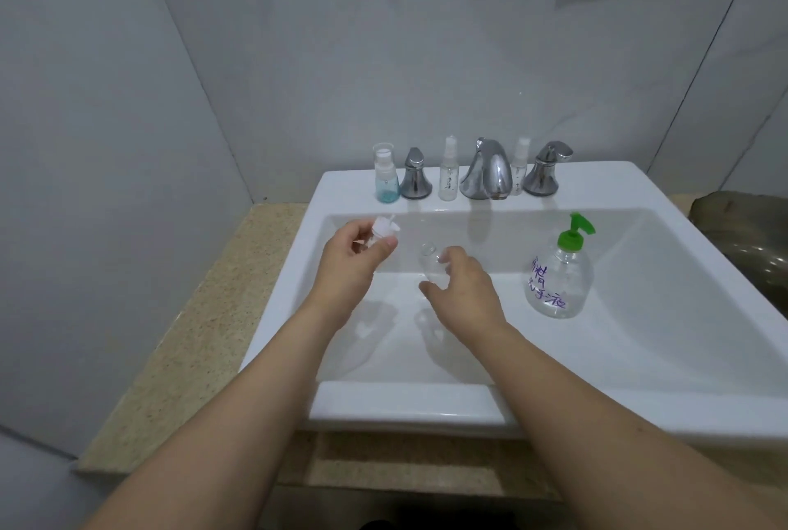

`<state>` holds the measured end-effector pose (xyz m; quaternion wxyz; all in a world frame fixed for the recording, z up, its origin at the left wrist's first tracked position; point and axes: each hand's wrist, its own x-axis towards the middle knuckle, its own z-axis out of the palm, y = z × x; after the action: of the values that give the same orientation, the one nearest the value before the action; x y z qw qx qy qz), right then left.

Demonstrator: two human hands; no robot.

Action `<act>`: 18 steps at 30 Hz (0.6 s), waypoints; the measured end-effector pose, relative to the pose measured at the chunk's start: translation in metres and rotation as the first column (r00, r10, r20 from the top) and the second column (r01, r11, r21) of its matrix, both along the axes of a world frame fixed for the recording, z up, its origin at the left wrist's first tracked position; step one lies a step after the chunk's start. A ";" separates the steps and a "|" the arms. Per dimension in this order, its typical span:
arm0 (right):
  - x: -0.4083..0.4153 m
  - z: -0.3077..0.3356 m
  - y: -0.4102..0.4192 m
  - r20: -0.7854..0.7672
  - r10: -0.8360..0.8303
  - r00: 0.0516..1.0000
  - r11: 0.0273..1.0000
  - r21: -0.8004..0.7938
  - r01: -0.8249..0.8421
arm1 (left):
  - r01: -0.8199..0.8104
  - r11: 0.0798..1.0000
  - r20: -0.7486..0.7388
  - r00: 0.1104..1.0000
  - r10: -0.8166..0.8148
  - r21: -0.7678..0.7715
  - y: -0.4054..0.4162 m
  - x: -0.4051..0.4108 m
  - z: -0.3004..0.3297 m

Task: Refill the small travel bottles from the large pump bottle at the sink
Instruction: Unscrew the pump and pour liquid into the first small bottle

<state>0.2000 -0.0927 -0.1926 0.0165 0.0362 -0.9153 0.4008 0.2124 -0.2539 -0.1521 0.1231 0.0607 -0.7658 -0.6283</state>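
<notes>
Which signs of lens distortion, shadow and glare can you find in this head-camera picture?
Head view: the wide lens bends the wall tile seams and the sink rim; soft shadows of the hands fall in the basin; bright glare spots sit on the tap; the clear small bottle in the right hand almost vanishes against the white.
</notes>
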 end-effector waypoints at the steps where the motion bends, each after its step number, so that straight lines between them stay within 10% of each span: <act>1: -0.002 0.001 -0.003 0.000 0.001 1.000 0.999 -0.045 -0.001 | -0.062 0.998 -0.041 0.997 0.060 -0.034 -0.001 -0.007 0.005; 18: -0.042 -0.018 -0.019 0.016 0.038 0.999 0.987 -0.158 -0.035 | -0.450 0.821 -0.066 0.887 0.457 -0.351 -0.032 -0.109 0.003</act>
<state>0.1580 -0.1112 -0.2104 0.0034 0.0479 -0.8799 0.4727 0.1029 -0.2855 -0.1488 0.2696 0.2243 -0.8315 -0.4309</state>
